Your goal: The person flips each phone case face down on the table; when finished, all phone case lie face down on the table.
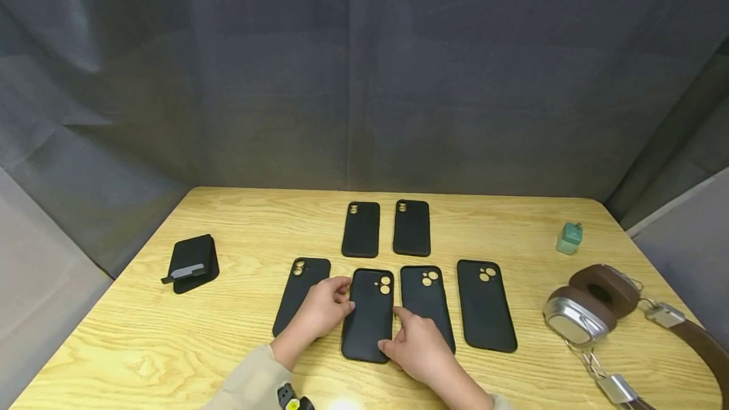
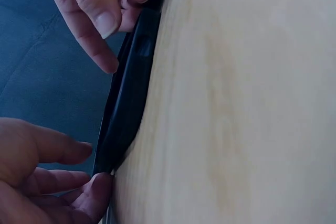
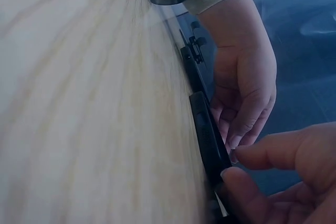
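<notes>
Beige sleeve (image 1: 250, 377) and black wrist device (image 1: 286, 395) lie closest to my head camera, at its lower edge. Past them I have the left hand (image 1: 323, 305) at the long left side of the middle phone case (image 1: 367, 318), thumb and forefinger parted; the right hand (image 1: 420, 345) touches the opposite side, likewise spread, and I cannot tell how firmly either presses. That black case lies on the table (image 1: 228, 334), camera holes at upper right. Beside it are the left front case (image 1: 296, 290), partly covered by the left hand, and the inner right case (image 1: 424, 299), with the outer right case (image 1: 488, 315) beyond. Farther off lie two back cases (image 1: 361, 233). I judge the work partway: all six form two rows, yet three show holes at upper left and three at upper right. Whether any are left to be turned, I cannot tell. Outermost, I can read no brand or lettering on the black folded item (image 1: 193, 255), brown headphones (image 1: 590, 307) or small green box (image 1: 569, 239), nor on any case or the wrist device's yellow patch
</notes>
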Tool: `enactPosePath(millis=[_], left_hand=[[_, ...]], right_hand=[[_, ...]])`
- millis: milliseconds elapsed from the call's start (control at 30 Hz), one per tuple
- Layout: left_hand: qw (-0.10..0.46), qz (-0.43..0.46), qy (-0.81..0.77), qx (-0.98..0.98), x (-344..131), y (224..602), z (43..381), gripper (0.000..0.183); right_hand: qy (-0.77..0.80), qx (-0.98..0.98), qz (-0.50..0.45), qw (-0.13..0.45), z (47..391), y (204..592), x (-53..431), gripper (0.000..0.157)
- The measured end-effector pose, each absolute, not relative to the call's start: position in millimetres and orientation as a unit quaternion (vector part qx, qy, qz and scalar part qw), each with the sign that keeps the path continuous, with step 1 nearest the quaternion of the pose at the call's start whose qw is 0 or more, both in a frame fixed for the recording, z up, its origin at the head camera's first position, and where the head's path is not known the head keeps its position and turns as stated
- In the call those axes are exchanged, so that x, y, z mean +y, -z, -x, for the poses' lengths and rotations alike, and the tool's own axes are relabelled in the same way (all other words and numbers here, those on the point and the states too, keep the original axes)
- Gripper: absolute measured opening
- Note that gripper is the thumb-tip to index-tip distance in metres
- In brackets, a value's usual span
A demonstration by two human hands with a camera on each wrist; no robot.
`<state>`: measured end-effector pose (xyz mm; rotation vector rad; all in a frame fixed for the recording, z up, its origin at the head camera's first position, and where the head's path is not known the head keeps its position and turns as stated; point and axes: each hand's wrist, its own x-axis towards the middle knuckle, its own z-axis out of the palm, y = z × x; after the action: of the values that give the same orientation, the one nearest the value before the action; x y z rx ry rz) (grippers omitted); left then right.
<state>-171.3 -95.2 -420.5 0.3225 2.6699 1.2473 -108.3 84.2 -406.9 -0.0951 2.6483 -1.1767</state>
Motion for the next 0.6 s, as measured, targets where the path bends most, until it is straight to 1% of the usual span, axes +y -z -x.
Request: enactPosePath(millis=[167, 367, 600], left_hand=[[0.090, -0.107, -0.409, 0.902, -93.8, 420.7, 173.2, 0.044], [0.083, -0.112, -0.383, 0.913, -91.7, 420.3, 176.1, 0.042], [0.083, -0.104, -0.353, 0.926, -89.1, 417.9, 178.7, 0.042]], right_hand=[[0.380, 0.917, 0.037, 0.114, 108.6, 407.6, 81.2, 0.066], [0.348, 0.932, 0.034, 0.095, 109.1, 409.0, 77.3, 0.060], [0.344, 0.933, 0.028, 0.101, 109.9, 409.3, 74.4, 0.058]])
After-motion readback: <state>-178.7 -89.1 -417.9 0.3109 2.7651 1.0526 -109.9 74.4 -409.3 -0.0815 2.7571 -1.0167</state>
